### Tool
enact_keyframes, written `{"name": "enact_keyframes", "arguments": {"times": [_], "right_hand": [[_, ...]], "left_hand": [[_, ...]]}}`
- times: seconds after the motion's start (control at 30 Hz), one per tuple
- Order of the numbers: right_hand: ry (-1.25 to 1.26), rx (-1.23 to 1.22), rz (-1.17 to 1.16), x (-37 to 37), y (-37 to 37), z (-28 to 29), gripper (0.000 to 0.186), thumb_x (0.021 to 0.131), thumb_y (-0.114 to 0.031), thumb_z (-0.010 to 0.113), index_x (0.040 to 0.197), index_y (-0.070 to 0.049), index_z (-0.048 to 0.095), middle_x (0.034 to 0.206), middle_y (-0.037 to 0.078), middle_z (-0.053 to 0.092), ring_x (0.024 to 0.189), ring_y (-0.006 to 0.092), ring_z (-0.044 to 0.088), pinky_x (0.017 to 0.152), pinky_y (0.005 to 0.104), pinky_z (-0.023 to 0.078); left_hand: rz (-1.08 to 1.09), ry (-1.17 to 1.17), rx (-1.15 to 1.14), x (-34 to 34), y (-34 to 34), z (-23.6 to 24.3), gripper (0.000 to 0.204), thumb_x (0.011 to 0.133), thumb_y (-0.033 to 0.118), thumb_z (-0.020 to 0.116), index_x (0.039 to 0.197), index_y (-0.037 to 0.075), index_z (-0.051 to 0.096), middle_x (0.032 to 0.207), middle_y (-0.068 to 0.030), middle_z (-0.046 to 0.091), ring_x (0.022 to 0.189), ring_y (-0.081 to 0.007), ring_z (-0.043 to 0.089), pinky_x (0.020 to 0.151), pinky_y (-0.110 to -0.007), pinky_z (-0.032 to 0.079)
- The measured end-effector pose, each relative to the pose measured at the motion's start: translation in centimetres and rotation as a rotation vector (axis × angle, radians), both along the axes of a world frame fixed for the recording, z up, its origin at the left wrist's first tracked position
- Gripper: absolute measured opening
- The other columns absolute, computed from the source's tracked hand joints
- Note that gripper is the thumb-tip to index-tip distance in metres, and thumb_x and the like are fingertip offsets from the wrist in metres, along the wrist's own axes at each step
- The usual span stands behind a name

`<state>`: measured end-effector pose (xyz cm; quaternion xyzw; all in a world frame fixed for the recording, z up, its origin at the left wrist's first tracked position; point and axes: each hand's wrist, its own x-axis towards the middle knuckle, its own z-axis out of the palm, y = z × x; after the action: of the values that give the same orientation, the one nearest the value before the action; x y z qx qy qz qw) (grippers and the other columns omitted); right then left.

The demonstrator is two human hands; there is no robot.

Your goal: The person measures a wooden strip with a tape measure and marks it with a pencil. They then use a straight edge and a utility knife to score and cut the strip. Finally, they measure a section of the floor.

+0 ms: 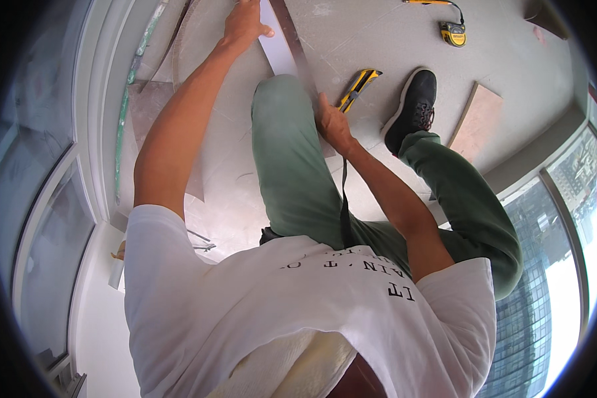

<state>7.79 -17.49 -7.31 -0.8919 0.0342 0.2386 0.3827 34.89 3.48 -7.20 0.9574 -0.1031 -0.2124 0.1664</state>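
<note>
A long flat strip (pixel 278 41), white with a dark brown band along its right side, runs from the top edge down past my bent knee. My left hand (pixel 244 25) grips its left edge near the top, with the thumb over the white face. Lower down, my right hand (pixel 335 125) is closed at the brown side, its fingers partly hidden. A yellow and black utility knife (pixel 359 89) lies just beyond the right hand, its near end close to the knuckles. I cannot tell if they touch.
A yellow tape measure (pixel 453 33) and a pencil-like orange stick (pixel 428 2) lie at the far right. A pinkish tile piece (pixel 476 119) rests beside my black shoe (pixel 418 106). Windows rise on both sides, and a green-marked strip (pixel 123 126) edges the left wall.
</note>
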Motion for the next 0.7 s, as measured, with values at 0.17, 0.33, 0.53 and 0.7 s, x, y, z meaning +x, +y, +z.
{"name": "enact_keyframes", "arguments": {"times": [0.17, 0.33, 0.53, 0.7], "right_hand": [[0.18, 0.034, -0.053, 2.7, -1.2, 0.9, 0.027, 0.098, -0.021, 0.052, 0.115, -0.005, 0.04, 0.077, 0.034, 0.062, 0.08, 0.0545, 0.061, 0.069, 0.0625, 0.046], [-0.015, 0.0, -0.082, 13.3, 3.0, 3.1, 0.021, 0.101, -0.024, 0.051, 0.108, -0.006, 0.043, 0.078, 0.026, 0.067, 0.072, 0.0496, 0.065, 0.065, 0.0588, 0.051], [-0.176, -0.077, -0.127, 16.8, 5.7, -0.5, 0.021, 0.1, -0.022, 0.052, 0.11, -0.006, 0.045, 0.068, 0.022, 0.066, 0.063, 0.0473, 0.065, 0.053, 0.0544, 0.051], [-0.047, -0.008, -0.069, 7.2, 2.4, -1.1, 0.022, 0.1, -0.021, 0.05, 0.113, -0.004, 0.044, 0.094, 0.027, 0.064, 0.09, 0.0481, 0.064, 0.073, 0.0577, 0.051]], "left_hand": [[0.029, 0.101, 0.006, 0.9, -1.5, 1.9, 0.128, 0.055, 0.013, 0.095, 0.157, -0.002, 0.018, 0.162, -0.0247, 0.022, 0.144, -0.0408, 0.036, 0.116, -0.041, 0.039], [0.004, -0.002, -0.041, 0.3, 0.2, 0.1, 0.129, 0.053, 0.015, 0.096, 0.155, -0.004, 0.02, 0.161, -0.0258, 0.024, 0.144, -0.0407, 0.035, 0.116, -0.04, 0.038], [-0.012, -0.023, -0.06, -0.1, -0.6, 0.6, 0.128, 0.052, 0.015, 0.097, 0.154, -0.005, 0.023, 0.161, -0.0259, 0.024, 0.144, -0.041, 0.035, 0.117, -0.04, 0.037], [-0.005, 0.027, -0.063, 0.3, -1.2, 1.3, 0.126, 0.053, 0.014, 0.097, 0.154, -0.004, 0.024, 0.161, -0.0253, 0.022, 0.143, -0.0412, 0.036, 0.116, -0.041, 0.038]]}}
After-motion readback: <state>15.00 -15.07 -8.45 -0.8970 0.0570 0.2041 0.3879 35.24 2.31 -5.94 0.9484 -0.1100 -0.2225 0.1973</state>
